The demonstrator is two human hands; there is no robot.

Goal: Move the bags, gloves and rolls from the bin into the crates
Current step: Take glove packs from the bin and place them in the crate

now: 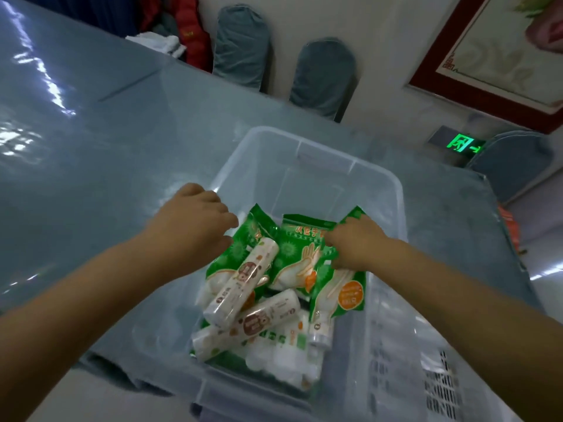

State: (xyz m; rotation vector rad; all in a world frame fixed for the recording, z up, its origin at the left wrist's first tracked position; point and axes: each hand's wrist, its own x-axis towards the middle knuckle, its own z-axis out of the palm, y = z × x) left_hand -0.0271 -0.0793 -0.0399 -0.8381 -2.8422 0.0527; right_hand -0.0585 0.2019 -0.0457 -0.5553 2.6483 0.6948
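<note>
While the left hand (195,222) hovers loosely curled, right hand (350,242) fingers pinch a glossy green glove bag (300,254) inside the translucent bin (393,190).

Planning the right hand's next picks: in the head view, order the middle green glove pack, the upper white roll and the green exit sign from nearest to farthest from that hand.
From the right hand:
1. Middle green glove pack, touching it, just left.
2. Upper white roll, farther left in the bin.
3. Green exit sign, on the far wall, upper right.

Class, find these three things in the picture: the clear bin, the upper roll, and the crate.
clear bin (316,153): head view, far rim.
upper roll (240,283): head view, middle of its printed wrapper.
crate (396,345): head view, slotted white side wall, right of the bin.
</note>
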